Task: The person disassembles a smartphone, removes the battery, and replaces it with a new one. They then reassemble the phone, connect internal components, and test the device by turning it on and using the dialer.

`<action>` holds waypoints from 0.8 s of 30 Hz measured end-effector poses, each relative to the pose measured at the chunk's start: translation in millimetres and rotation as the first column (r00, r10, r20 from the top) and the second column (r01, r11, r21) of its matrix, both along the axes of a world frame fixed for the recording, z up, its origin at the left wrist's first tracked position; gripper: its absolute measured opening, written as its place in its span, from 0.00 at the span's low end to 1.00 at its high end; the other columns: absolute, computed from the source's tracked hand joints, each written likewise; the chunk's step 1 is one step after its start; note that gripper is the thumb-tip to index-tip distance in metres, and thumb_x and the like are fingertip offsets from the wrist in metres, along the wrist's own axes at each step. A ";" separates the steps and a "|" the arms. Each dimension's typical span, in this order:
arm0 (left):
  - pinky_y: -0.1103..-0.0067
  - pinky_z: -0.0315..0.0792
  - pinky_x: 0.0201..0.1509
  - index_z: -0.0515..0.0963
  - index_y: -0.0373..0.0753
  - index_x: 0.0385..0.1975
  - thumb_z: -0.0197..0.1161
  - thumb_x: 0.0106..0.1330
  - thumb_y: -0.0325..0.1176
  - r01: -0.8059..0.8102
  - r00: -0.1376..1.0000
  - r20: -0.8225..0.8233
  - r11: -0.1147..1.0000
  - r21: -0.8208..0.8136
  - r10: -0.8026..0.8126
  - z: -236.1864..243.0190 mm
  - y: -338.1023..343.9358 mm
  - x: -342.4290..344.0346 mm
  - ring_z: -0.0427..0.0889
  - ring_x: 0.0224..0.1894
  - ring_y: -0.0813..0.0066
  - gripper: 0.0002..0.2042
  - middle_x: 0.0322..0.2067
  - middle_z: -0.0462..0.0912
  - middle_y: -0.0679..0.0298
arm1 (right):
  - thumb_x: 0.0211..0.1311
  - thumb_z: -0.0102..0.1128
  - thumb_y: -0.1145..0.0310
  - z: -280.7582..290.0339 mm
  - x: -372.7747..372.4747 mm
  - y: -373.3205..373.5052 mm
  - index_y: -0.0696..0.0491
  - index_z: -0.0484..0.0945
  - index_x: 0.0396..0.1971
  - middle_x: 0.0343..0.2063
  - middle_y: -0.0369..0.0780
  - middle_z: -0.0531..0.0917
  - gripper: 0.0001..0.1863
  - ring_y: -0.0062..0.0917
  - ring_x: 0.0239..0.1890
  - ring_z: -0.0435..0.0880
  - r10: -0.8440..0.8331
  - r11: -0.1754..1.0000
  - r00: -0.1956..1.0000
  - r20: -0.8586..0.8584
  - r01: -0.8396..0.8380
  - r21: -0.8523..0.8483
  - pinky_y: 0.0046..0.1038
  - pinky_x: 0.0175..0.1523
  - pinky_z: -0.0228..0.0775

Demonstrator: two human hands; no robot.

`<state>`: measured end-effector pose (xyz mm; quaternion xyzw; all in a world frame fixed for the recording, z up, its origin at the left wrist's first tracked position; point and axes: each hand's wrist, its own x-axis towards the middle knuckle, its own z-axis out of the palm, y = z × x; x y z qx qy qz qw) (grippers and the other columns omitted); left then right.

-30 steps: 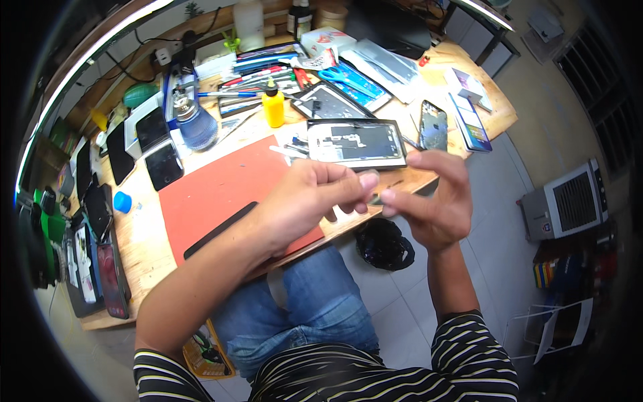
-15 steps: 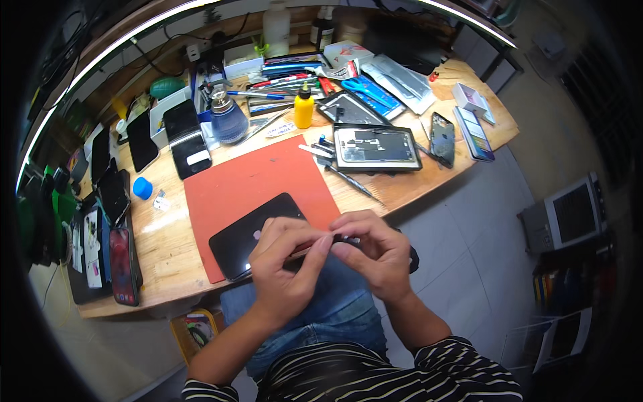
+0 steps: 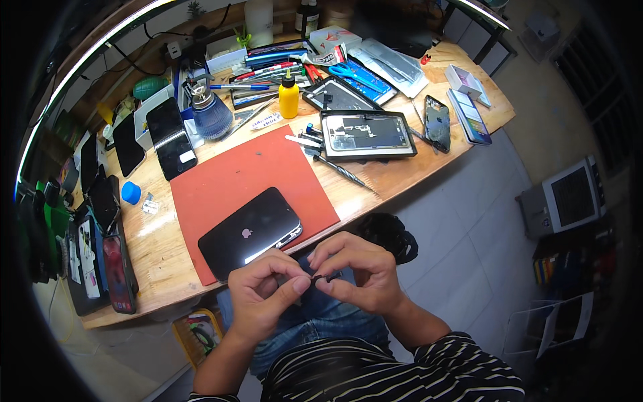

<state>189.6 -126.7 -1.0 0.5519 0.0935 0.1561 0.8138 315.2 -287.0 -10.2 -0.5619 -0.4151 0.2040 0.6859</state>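
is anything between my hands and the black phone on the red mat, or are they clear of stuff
Nothing visible stands in the way. The left hand and right hand hold a small dark piece between their fingertips; the black phone lies on the red mat, just beyond the left hand.

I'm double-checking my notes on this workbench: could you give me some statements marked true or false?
1. The left hand and right hand meet at a small dark piece. True.
2. The black phone with a logo lies on the red mat. True.
3. Both hands rest on the mat. False: they are over the jeans.
4. A bottle lies on the mat. False: the yellow bottle stands upright beyond it.
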 end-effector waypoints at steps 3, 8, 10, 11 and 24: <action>0.81 0.72 0.44 0.83 0.27 0.37 0.70 0.66 0.21 0.085 0.996 0.001 0.995 -0.058 -0.085 -4.0 2.0 -1.5 0.77 0.38 0.78 0.04 0.37 0.82 0.59 | 0.56 0.72 0.80 -3.4 0.8 -4.8 0.60 0.87 0.36 0.42 0.44 0.84 0.07 0.29 0.48 0.84 0.038 0.999 0.996 -0.078 -0.041 -0.035 0.29 0.55 0.75; 0.80 0.72 0.44 0.83 0.28 0.37 0.70 0.67 0.22 0.151 0.987 -0.029 0.982 -0.113 -0.156 -7.7 0.6 -3.5 0.77 0.38 0.78 0.05 0.37 0.82 0.60 | 0.57 0.72 0.82 -10.2 2.8 -8.8 0.62 0.88 0.36 0.42 0.46 0.85 0.07 0.29 0.49 0.83 0.124 0.991 0.969 -0.216 -0.134 -0.031 0.29 0.56 0.74; 0.80 0.72 0.44 0.84 0.28 0.37 0.70 0.67 0.22 0.146 0.986 -0.065 0.986 -0.085 -0.152 -6.4 -1.0 -3.8 0.78 0.38 0.78 0.05 0.36 0.82 0.61 | 0.57 0.72 0.83 -11.6 4.1 -9.4 0.62 0.88 0.36 0.42 0.46 0.85 0.06 0.28 0.49 0.83 0.160 0.986 0.949 -0.272 -0.168 -0.006 0.28 0.55 0.74; 0.80 0.71 0.45 0.84 0.28 0.37 0.71 0.67 0.23 0.137 0.987 -0.078 0.987 -0.079 -0.143 -5.3 -1.5 -3.7 0.78 0.39 0.78 0.05 0.36 0.82 0.61 | 0.57 0.72 0.84 -12.1 4.1 -9.6 0.62 0.87 0.36 0.42 0.46 0.85 0.07 0.28 0.49 0.83 0.152 0.986 0.946 -0.285 -0.164 -0.017 0.28 0.55 0.74; 0.67 0.74 0.55 0.82 0.36 0.49 0.83 0.49 0.33 -0.054 0.995 0.027 0.305 0.951 0.092 23.4 36.8 -4.1 0.81 0.51 0.55 0.26 0.46 0.83 0.54 | 0.62 0.70 0.81 -18.9 8.9 -8.4 0.63 0.84 0.40 0.43 0.44 0.84 0.08 0.24 0.47 0.83 -0.001 0.999 0.979 -0.204 -0.007 -0.041 0.25 0.54 0.73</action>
